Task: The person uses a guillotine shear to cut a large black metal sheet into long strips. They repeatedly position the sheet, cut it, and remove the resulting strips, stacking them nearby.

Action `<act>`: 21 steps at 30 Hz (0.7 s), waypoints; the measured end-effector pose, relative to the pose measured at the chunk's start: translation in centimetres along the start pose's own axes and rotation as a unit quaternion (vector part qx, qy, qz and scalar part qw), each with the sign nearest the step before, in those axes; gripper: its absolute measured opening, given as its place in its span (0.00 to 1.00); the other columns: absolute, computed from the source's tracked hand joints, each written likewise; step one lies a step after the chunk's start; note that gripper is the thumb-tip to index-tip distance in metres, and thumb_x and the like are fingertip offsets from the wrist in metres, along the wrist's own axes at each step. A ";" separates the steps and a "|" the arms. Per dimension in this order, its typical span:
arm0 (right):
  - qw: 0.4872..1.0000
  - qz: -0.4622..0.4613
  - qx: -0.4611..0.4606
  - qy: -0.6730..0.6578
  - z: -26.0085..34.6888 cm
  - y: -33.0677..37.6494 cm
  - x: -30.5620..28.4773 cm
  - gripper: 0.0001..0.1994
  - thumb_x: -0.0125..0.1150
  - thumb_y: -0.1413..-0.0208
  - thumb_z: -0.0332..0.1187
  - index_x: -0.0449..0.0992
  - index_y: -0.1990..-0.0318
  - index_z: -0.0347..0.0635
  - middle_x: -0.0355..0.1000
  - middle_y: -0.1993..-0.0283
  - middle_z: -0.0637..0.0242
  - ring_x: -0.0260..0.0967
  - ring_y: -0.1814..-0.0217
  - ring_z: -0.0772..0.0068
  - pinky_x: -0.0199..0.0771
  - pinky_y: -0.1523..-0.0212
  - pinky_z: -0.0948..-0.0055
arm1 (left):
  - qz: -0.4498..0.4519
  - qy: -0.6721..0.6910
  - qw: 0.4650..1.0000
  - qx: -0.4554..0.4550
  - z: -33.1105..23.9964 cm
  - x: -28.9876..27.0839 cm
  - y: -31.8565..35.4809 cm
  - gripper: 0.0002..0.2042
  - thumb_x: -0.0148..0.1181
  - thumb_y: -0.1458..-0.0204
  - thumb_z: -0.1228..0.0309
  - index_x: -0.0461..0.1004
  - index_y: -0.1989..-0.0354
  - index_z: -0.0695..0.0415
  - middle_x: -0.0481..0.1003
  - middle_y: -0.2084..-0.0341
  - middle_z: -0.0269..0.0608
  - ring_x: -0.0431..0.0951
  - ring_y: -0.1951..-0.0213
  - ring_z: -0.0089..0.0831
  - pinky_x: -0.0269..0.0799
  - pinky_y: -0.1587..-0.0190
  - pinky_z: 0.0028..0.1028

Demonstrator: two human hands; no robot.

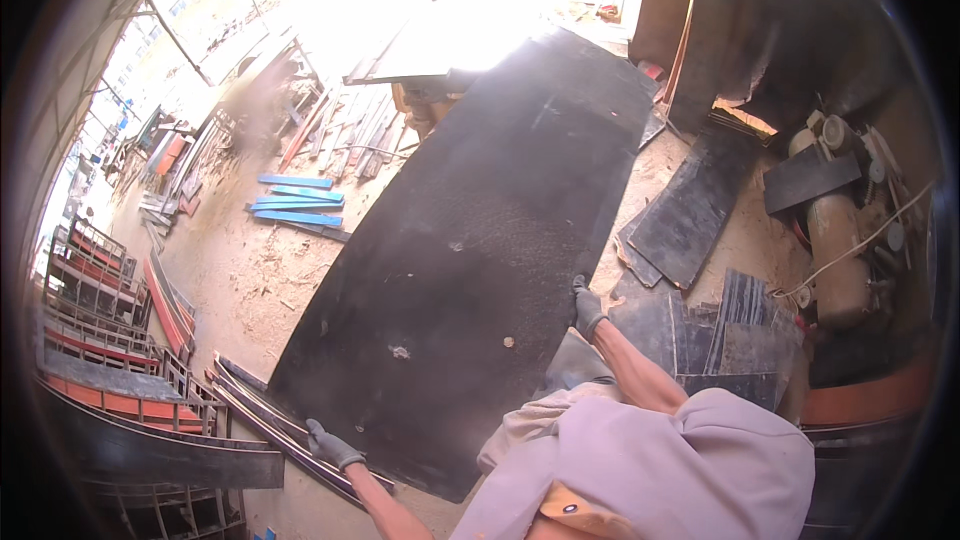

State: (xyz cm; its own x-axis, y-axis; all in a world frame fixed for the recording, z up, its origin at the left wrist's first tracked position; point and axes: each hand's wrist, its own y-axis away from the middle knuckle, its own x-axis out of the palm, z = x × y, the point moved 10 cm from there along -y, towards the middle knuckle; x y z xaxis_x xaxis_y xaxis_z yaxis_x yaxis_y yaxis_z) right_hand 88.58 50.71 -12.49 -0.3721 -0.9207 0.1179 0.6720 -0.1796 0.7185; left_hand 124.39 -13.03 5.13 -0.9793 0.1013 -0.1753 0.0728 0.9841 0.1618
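A large black plywood board (450,260) stretches away from my body toward the bright far side, its dark face scuffed and marked with a few pale spots. My right hand (588,310), in a grey glove, grips the board's right edge, with the thumb lying over the top. At the near left edge of the board, my left hand (335,444), gloved too, is closed on the rim. The undersides of both grips are hidden. The far end of the board lies near a machine or table top washed out by glare.
Several blue strips (300,200) lie on the sawdust-covered floor at left, near wood scraps (360,130). Framed panels (120,340) are stacked farther left. Dark board pieces (695,200) and an air compressor (838,240) stand at right. Long strips (270,420) lie by my left hand.
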 end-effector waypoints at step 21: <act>0.985 0.044 0.000 0.168 10.0 -13.3 6.0 0.36 0.54 0.40 0.59 0.71 0.44 0.26 0.76 0.51 0.51 0.75 0.52 0.60 0.72 0.52 0.66 | 0.052 0.058 0.926 -0.370 18.5 6.4 33.1 0.38 0.68 0.54 0.44 0.69 0.43 0.63 0.73 0.47 0.47 0.75 0.51 0.43 0.72 0.46 0.44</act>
State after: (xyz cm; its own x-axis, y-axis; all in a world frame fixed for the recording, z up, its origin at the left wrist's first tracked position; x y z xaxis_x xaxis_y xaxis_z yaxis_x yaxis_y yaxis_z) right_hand 71.01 50.99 -14.47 -0.0792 -0.9954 -0.0542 0.6924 -0.0941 0.7153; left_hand 124.07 22.91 -8.55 -0.9911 0.1312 -0.0226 0.0607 0.5970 0.7999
